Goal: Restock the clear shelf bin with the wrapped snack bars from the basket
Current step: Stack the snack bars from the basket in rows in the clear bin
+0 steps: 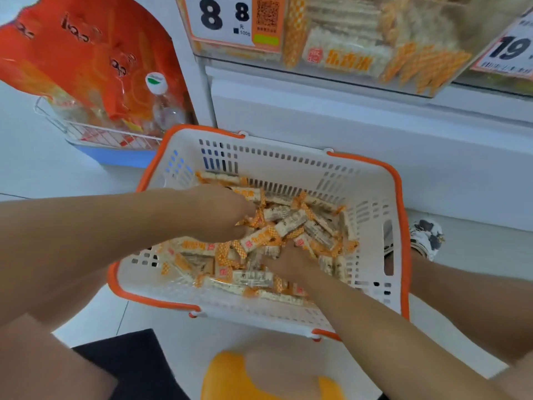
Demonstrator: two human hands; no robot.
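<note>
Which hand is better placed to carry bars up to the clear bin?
Probably right hand: it digs into the wrapped snack bars directly below the clear shelf bin; left hand sits further left.

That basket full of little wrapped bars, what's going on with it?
A person is restocking. Both hands are down in the white basket on the floor, the left hand and right hand gathering wrapped snack bars from the pile. The clear shelf bin above already holds some of the same bars.
</note>
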